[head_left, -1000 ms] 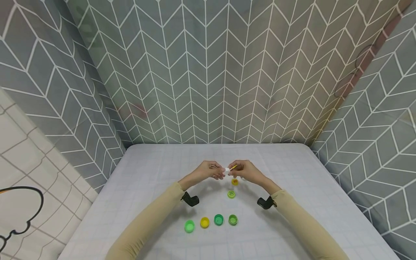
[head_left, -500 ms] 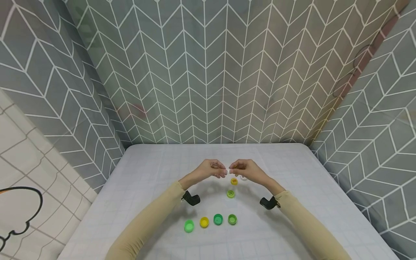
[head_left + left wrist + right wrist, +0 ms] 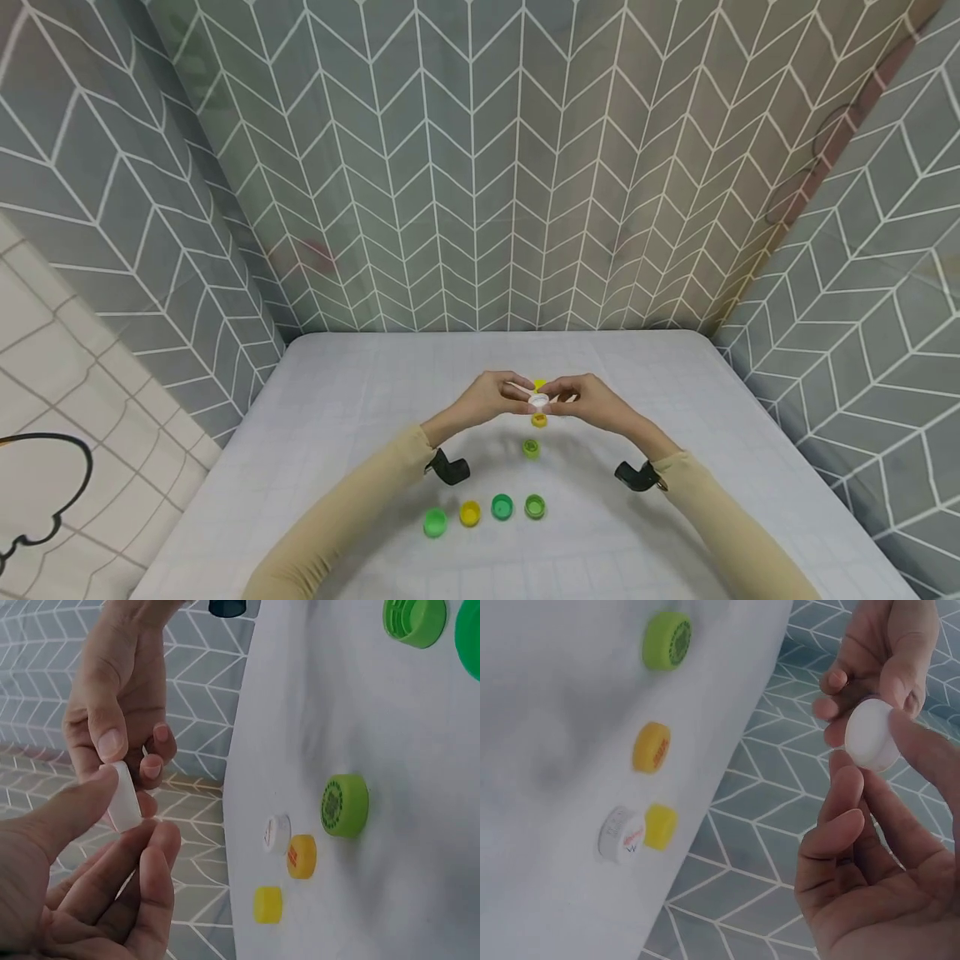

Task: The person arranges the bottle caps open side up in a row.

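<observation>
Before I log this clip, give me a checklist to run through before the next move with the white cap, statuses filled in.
1. Round white plastic cap held: ok, the left hand and right hand both pinch it.
2. Held cap clear of the white cloth-covered table: ok, raised above it.
3. One hand free: not ok, both are on the cap.
4. Near row spaced: ok, the round light green plastic cap, round yellow plastic cap, round teal plastic cap and round dark green plastic cap stand apart.
5. Grip firmness: cannot tell from stills.
</observation>
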{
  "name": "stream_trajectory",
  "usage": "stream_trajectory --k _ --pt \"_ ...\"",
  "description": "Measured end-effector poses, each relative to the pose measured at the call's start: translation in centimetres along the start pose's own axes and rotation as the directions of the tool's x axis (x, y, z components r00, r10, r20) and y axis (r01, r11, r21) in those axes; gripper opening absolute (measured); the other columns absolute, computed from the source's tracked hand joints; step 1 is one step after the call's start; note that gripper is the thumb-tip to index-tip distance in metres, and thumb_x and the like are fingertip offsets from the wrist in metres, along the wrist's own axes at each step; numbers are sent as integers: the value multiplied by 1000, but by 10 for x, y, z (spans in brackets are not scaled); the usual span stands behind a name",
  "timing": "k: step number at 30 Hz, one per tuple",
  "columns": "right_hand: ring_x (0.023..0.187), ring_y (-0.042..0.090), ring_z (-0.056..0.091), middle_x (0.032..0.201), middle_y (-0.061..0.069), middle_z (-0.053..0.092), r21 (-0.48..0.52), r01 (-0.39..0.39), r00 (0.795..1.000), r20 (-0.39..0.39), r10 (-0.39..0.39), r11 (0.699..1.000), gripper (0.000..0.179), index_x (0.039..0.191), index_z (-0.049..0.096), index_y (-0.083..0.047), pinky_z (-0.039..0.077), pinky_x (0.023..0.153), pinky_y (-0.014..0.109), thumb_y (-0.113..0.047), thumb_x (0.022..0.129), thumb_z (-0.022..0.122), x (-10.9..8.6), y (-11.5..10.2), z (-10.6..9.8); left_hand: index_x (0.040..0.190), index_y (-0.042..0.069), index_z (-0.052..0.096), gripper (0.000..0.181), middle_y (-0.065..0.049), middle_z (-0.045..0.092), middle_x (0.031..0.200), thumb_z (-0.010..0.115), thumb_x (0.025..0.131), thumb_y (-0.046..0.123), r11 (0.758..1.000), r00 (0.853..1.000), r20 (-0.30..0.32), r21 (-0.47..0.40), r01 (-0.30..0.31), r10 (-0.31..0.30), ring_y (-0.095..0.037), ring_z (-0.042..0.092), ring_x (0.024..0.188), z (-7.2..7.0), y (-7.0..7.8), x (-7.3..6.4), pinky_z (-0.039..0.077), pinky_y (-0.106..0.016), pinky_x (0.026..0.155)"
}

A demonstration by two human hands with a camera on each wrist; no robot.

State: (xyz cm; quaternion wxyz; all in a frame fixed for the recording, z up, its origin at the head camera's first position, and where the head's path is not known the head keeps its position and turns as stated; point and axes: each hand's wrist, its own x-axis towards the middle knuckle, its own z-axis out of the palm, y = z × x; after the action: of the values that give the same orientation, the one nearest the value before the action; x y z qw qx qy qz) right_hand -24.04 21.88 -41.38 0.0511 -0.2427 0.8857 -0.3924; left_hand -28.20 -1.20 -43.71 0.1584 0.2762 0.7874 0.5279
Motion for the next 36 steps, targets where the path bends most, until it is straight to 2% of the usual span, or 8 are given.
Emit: stream_trajectory --k 4,11,17,22,26,30,33,36 --pt "81 16 59 98 2 68 -9 8 1000 -6 -8 1000 30 114 69 -11 50 64 25 -25 88 72 -7 -3 -2 113 14 69 40 -2 75 101 79 80 31 998 1000 -6 56 -16 17 -9 71 89 8 6 -4 56 -31 83" --pt "79 13 55 99 0 67 -24 24 1000 11 -24 999 27 110 69 -15 49 65 23 -27 85 74 -20 -9 -6 107 12 71 33 0 75 93 79 80 30 992 999 -12 120 -37 39 -7 71 82 20 18 -14 56 -27 78" --pt "83 17 56 102 0 65 -61 22 994 109 -15 998 30 109 66 -14 49 66 23 -25 83 77 -31 -13 -8 101 14 72 27 5 74 87 80 79 28 978 997 49 199 -69 60 -3 67 80 31 19 -20 54 -21 73" --pt "80 15 54 93 1 60 -90 3 971 239 19 996 30 105 62 -10 47 67 22 -19 81 78 -39 -14 -8 97 16 74 25 11 70 85 82 77 29 946 989 102 297 -130 104 -7 64 84 46 16 -26 50 -18 73" --pt "75 11 53 85 3 59 -110 7 951 308 27 994 28 100 60 -8 46 64 21 -11 78 78 -42 -15 -4 94 14 75 24 8 71 87 84 75 25 919 983 126 357 -168 130 -12 64 86 55 17 -30 48 -15 73" --pt "70 6 52 78 0 58 -152 -1 933 356 56 988 28 96 58 -10 44 60 21 -8 76 78 -44 -16 2 91 15 74 22 10 71 86 85 74 25 897 981 149 405 -178 127 -7 61 81 64 14 -34 46 -13 70" --pt "66 4 50 76 -3 58 -185 -26 912 398 99 982 31 94 56 -11 42 59 20 -9 74 80 -47 -17 8 89 17 73 22 12 69 84 84 74 27 887 978 178 428 -176 109 -1 58 79 73 9 -38 46 -12 68" --pt "63 3 49 73 -4 56 -215 -43 890 434 135 976 33 92 56 -11 41 57 19 -8 71 81 -50 -17 16 88 18 72 22 13 68 83 84 75 31 864 972 207 465 -195 108 4 55 74 82 1 -41 45 -11 64"
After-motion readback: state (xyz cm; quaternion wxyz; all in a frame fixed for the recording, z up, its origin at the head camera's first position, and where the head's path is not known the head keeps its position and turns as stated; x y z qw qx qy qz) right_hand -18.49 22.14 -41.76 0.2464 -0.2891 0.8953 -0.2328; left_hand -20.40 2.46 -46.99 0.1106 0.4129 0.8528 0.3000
